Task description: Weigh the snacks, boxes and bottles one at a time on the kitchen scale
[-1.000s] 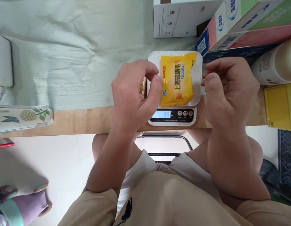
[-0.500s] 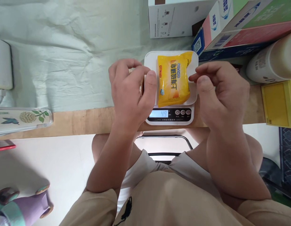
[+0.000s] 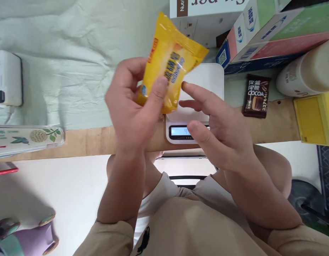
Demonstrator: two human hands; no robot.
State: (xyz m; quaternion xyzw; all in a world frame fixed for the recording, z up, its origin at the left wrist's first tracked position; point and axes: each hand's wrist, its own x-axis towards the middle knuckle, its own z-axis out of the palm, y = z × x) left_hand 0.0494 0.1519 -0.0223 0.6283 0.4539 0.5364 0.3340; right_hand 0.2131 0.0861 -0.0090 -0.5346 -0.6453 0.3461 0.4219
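A yellow wrapped bar of sulfur soap [image 3: 170, 60] is tilted in my left hand [image 3: 138, 103], with the thumb on its front and the fingers behind. My right hand [image 3: 217, 121] is open, its fingers apart, just right of the soap's lower edge. Beneath both is a white kitchen scale [image 3: 211, 76] at the table's front edge. Its lit display is partly covered by my right thumb, so the full reading is hidden. Right of my right hand lies a dark brown cocoa snack packet [image 3: 256, 96].
Behind the scale stands a white box [image 3: 204, 30]. Large coloured cartons [image 3: 276, 42], a cream-lidded bottle [image 3: 308, 73] and a yellow box [image 3: 311, 119] line the right side. At left are a white charger-like device [image 3: 7, 78] and a flower-printed case [image 3: 28, 138].
The soap has been lifted off the scale into my left hand and moved up and left. My right hand has shifted left over the scale, uncovering the cocoa packet.
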